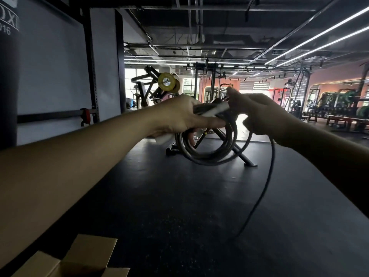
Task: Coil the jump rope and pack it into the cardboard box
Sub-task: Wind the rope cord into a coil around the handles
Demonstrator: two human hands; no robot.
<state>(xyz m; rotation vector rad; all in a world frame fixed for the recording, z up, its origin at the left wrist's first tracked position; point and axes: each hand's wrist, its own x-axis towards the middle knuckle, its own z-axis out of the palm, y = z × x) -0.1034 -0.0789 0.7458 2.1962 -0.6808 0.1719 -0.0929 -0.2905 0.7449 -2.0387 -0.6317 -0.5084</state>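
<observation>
Left hand (179,116) grips several finished loops of dark grey jump rope (207,144) at its white handle; right hand (259,116), seemingly closed on the trailing rope, feeds more. Open brown cardboard box (79,260) waits below, unpacked.

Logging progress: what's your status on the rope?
Left hand grips coiled jump rope and white handle. Right hand feeding loose tail. Cardboard box open, nothing blocking.
</observation>
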